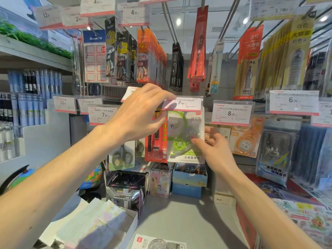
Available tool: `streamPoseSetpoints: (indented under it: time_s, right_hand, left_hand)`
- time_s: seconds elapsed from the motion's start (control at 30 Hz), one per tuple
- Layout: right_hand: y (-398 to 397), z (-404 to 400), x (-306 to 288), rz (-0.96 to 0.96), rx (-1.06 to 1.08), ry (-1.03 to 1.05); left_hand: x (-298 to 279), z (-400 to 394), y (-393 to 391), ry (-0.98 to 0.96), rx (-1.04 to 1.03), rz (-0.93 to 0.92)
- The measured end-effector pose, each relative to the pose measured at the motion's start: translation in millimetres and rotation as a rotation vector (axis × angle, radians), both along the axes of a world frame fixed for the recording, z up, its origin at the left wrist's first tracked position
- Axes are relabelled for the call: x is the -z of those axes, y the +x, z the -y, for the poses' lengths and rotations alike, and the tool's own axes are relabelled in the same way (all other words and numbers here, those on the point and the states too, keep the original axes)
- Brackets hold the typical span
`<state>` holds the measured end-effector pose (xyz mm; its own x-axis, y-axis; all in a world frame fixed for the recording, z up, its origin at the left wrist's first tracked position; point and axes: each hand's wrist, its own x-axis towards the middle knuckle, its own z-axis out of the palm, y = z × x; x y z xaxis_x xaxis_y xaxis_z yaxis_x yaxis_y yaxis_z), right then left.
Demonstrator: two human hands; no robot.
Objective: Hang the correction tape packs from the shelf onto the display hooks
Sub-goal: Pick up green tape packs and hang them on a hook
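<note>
A green-and-white correction tape pack (185, 135) hangs upright just under the 7.90 price tag (183, 103) of a display hook. My right hand (213, 147) pinches the pack's lower right side. My left hand (142, 114) reaches up to the pack's top left corner, one finger touching the price tag; the hook itself is hidden behind the tag. Another correction tape pack (159, 242) lies flat on the grey shelf (179, 216) at the bottom edge of the view.
An orange correction tape pack (245, 139) hangs to the right under an 8.00 tag (231, 113). A red pen pack (156, 141) and scissors (122, 155) hang to the left. Boxes (188, 178) stand at the shelf's back; a paper-filled box (93, 225) sits lower left.
</note>
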<state>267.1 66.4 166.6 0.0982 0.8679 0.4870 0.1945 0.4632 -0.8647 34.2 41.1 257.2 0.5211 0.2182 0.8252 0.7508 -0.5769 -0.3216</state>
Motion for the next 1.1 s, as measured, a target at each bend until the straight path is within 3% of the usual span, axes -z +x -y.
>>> streamPoseSetpoints:
  time_s: [0.13, 0.37, 0.43, 0.57, 0.7, 1.1]
  right_hand:
    - [1, 1, 0, 0.014, 0.012, 0.005]
    - [3, -2, 6, 0.010, 0.063, 0.036]
    - [1, -1, 7, 0.022, 0.056, 0.051]
    - [-3, 0, 8, 0.031, 0.065, 0.103]
    - [-11, -2, 13, 0.044, 0.083, 0.157]
    - [-20, -43, 39, 0.131, 0.194, 0.181]
  left_hand:
    - [14, 2, -2, 0.060, 0.044, 0.023]
    - [64, 4, -1, 0.139, 0.117, 0.241]
    - [79, 2, 4, 0.027, 0.152, 0.343]
    - [101, -10, 15, -0.418, 0.176, 0.668]
    - [108, -29, 33, -0.700, 0.193, 0.798]
    - [119, -76, 66, -0.769, 0.306, 0.874]
